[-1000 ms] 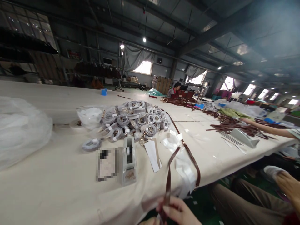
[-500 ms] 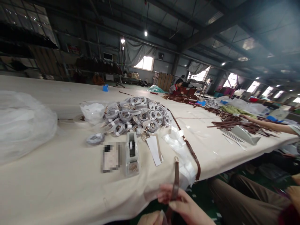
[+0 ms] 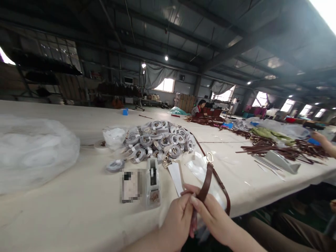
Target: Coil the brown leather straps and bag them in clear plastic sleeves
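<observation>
A brown leather strap (image 3: pixel 206 182) stands up from between my hands, its gold metal clasp (image 3: pixel 209 157) at the top. My right hand (image 3: pixel 216 215) is closed around the strap, thumb pressed on its front. Against it from the left, my left hand (image 3: pixel 178 215) is closed on the lower part of the same strap. The strap's lower end is mostly hidden behind my fingers. Just beyond my hands, another brown strap (image 3: pixel 223 190) hangs over the table edge beside clear plastic wrapping (image 3: pixel 195 166). White paper strips (image 3: pixel 176 177) lie left of the wrapping.
A tape dispenser (image 3: pixel 153 185) stands near a pixelated flat object (image 3: pixel 130 185). Behind them is a heap of coiled, wrapped straps (image 3: pixel 160 138). A large plastic bag (image 3: pixel 36 154) lies left. At right are loose brown straps (image 3: pixel 275 150), a grey dispenser (image 3: pixel 282 161) and another person's arm (image 3: pixel 324 142).
My hands have risen and come together over the table edge, lifting the strap with its clasp higher. The camera view has tilted up and shifted. The other person's arm has moved back at right.
</observation>
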Available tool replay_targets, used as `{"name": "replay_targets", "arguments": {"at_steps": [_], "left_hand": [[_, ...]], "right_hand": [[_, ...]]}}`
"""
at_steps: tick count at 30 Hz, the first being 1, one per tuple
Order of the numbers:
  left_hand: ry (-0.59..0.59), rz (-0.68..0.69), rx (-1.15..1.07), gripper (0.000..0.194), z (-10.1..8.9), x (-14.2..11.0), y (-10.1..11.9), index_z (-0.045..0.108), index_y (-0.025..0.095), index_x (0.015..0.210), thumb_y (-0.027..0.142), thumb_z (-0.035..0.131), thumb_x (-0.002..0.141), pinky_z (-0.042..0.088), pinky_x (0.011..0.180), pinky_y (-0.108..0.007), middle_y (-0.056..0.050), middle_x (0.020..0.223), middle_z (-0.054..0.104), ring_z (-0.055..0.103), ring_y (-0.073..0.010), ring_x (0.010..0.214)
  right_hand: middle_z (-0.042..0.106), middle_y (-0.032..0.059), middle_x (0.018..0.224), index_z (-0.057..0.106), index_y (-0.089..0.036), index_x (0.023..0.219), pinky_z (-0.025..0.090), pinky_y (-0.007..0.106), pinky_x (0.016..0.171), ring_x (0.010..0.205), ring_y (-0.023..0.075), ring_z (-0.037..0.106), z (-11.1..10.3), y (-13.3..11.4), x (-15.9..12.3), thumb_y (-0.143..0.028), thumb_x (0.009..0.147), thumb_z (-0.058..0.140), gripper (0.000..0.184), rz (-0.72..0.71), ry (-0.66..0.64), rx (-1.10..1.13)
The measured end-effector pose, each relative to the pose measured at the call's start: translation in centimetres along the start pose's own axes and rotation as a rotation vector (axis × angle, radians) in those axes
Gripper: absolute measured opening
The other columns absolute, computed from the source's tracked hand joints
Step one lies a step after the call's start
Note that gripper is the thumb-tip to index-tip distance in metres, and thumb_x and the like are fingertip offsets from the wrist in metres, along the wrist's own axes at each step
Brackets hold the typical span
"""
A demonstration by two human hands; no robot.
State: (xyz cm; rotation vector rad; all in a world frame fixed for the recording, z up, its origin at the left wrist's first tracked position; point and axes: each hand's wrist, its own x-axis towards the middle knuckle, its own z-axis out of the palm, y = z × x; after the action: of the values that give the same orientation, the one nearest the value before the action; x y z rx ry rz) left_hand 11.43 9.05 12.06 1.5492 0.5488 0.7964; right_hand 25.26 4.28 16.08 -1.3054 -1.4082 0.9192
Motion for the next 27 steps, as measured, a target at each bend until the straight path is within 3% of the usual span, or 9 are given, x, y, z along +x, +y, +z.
{"name": "replay_targets", "arguments": {"at_steps": [3,5,8,10,14,18,22,25,27], "left_hand": [[-0.016,0.015,0.066,0.057,0.3,1.5,1.3,0.051,0.019,0.07,0.063,0.028,0.097,0.038,0.04,-0.019,0.0,0.051,0.057,0.053,-0.0114,0.041],[-0.003,0.067,0.098,0.056,0.3,2.5,2.6,0.055,0.018,0.074,0.06,0.028,0.099,0.046,0.05,-0.02,-0.002,0.058,0.064,0.062,-0.0135,0.051],[0.049,0.174,0.095,0.055,0.3,4.1,5.1,0.056,0.017,0.077,0.061,0.029,0.098,0.048,0.051,-0.021,-0.003,0.06,0.065,0.064,-0.0142,0.052],[0.069,0.22,0.085,0.057,0.3,4.9,6.5,0.055,0.018,0.076,0.063,0.029,0.097,0.046,0.046,-0.021,-0.001,0.055,0.061,0.06,-0.0131,0.045],[0.05,0.186,0.065,0.056,0.5,5.1,7.5,0.055,0.017,0.077,0.065,0.032,0.096,0.04,0.037,-0.019,0.0,0.055,0.061,0.056,-0.0114,0.038],[0.06,0.211,0.099,0.059,0.7,4.7,7.2,0.056,0.017,0.073,0.064,0.03,0.096,0.041,0.039,-0.018,0.0,0.053,0.061,0.057,-0.0107,0.038],[-0.001,0.165,-0.029,0.056,1.0,4.3,6.5,0.059,0.016,0.08,0.066,0.038,0.094,0.042,0.04,-0.018,0.0,0.055,0.062,0.056,-0.0105,0.039],[-0.016,0.025,-0.237,0.054,1.3,3.6,5.9,0.059,0.016,0.079,0.069,0.051,0.085,0.044,0.042,-0.02,0.001,0.054,0.061,0.055,-0.011,0.04],[0.024,-0.069,-0.323,0.052,1.1,3.0,5.8,0.059,0.016,0.08,0.068,0.061,0.079,0.045,0.045,-0.021,0.001,0.055,0.062,0.056,-0.0115,0.043]], "right_hand": [[0.076,0.0096,0.088,0.07,-0.017,0.112,0.056,0.035,0.078,0.084,0.0238,0.07,-1.8,-2.6,2.3,-0.061,0.089,0.057,0.051,-0.017,0.286,0.202],[0.075,0.0087,0.082,0.073,-0.016,0.101,0.056,0.033,0.075,0.079,0.0219,0.069,-2.8,-4.1,3.4,-0.063,0.089,0.054,0.051,-0.029,0.341,0.284],[0.069,0.0037,0.071,0.072,-0.016,0.108,0.051,0.027,0.052,0.054,0.015,0.061,-3.2,-5.3,3.8,-0.063,0.088,0.057,0.053,-0.03,0.13,0.207],[0.059,-0.0023,0.058,0.066,-0.016,0.121,0.047,0.026,0.045,0.046,0.0135,0.054,-2.9,-5.6,3.6,-0.062,0.087,0.059,0.057,-0.042,0.022,0.154],[0.059,-0.0021,0.058,0.065,-0.016,0.12,0.049,0.029,0.044,0.044,0.0159,0.058,-2.7,-6.1,3.2,-0.061,0.089,0.055,0.055,-0.101,0.075,0.168],[0.05,-0.0052,0.045,0.067,-0.012,0.117,0.042,0.026,0.038,0.036,0.0158,0.054,-2.9,-6.2,3.1,-0.062,0.093,0.046,0.059,-0.091,0.037,0.176],[0.049,-0.0068,0.045,0.06,-0.011,0.127,0.044,0.027,0.048,0.041,0.0158,0.057,-2.5,-4.4,2.4,-0.063,0.093,0.047,0.064,-0.057,0.001,0.228],[0.054,-0.0061,0.053,0.06,-0.019,0.128,0.044,0.027,0.054,0.05,0.0148,0.057,-1.3,-1.6,1.0,-0.063,0.091,0.053,0.058,-0.007,-0.007,0.411],[0.061,-0.0033,0.064,0.063,-0.022,0.121,0.047,0.029,0.061,0.059,0.0153,0.059,-0.1,0.5,-0.7,-0.059,0.085,0.066,0.053,0.033,-0.085,0.525]]}}
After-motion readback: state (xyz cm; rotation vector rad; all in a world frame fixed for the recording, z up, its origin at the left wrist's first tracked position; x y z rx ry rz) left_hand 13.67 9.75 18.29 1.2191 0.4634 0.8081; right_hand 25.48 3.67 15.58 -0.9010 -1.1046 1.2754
